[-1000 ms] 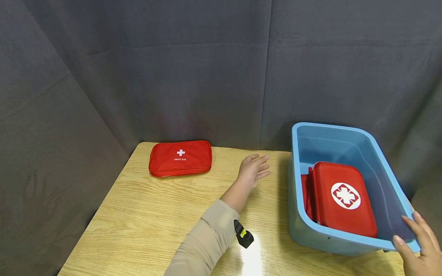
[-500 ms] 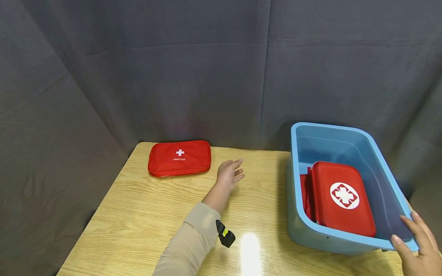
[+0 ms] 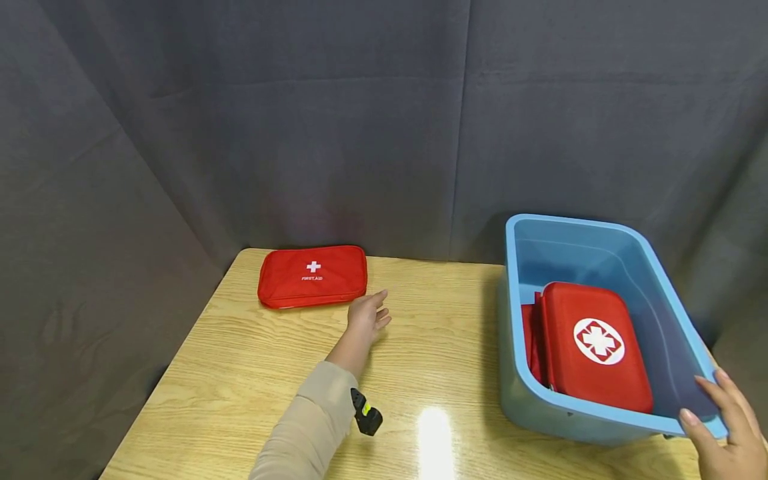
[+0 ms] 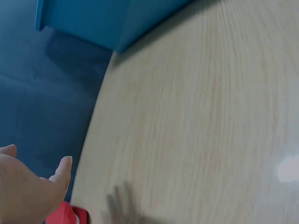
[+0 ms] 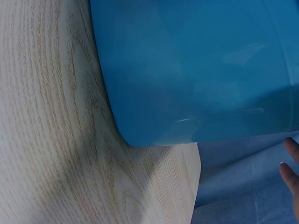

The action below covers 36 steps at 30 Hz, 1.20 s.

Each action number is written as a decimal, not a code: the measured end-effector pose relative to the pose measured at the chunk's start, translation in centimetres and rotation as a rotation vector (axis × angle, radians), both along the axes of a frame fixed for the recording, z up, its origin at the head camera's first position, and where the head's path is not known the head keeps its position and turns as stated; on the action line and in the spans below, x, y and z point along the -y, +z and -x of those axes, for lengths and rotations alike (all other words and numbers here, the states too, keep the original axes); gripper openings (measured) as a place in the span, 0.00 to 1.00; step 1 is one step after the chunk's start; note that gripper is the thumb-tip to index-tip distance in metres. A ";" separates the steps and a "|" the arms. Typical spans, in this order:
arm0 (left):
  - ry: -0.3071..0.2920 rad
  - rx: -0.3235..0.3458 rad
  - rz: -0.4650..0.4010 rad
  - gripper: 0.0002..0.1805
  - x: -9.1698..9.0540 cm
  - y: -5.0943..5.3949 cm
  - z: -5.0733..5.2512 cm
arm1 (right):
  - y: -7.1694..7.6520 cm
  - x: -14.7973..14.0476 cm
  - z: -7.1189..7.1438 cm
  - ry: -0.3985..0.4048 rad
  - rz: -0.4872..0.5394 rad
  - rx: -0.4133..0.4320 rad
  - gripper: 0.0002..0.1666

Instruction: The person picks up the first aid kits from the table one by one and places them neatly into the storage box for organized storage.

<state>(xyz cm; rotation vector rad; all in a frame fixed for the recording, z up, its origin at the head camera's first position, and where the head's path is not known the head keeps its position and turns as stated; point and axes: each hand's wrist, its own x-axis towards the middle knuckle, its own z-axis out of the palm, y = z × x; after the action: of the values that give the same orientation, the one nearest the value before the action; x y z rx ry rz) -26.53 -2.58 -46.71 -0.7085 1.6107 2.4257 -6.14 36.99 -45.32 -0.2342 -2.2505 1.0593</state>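
In the head view, my left hand [image 3: 366, 315] is over the table with its fingers extended, holding nothing. It is beside the lower right corner of a flat red first aid pouch [image 3: 313, 276] with a white cross. Whether hand and pouch touch, I cannot tell. A blue plastic bin [image 3: 570, 403] stands at the right, and my right hand [image 3: 735, 433] holds its near right corner, thumb and fingers over the rim. Inside leans a red first aid case [image 3: 594, 360] with a round white emblem. Another red item [image 3: 529, 340] shows partly behind it.
The wooden table [image 3: 444, 360] carries both the pouch and the bin. Dark grey cloth [image 3: 336, 133] hangs along the back and sides. A small black device [image 3: 367, 413] is strapped at the left sleeve. The table's left edge slants toward the back corner.
My left hand has moved left and slightly nearer the front, away from the bin and toward the pouch. My right hand stays at the bin's corner; pouch and case have not shifted.
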 end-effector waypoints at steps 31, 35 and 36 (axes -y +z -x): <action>0.110 0.114 0.017 0.38 7.0 -3.9 1.8 | -0.1 -0.1 -0.1 -0.015 0.004 0.022 0.32; 0.116 0.095 -0.018 0.35 9.2 -9.4 5.1 | -0.2 -0.2 -0.2 -0.013 -0.026 0.050 0.33; 0.109 0.092 -0.045 0.35 10.0 -11.6 6.4 | -0.2 -0.2 -0.2 -0.014 -0.032 0.055 0.34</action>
<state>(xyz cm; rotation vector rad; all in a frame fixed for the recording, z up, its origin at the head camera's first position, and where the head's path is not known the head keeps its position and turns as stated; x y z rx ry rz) -32.92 -12.55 -58.35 -0.9094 1.5158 2.4553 -5.89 37.24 -45.49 -0.2681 -2.3097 1.0199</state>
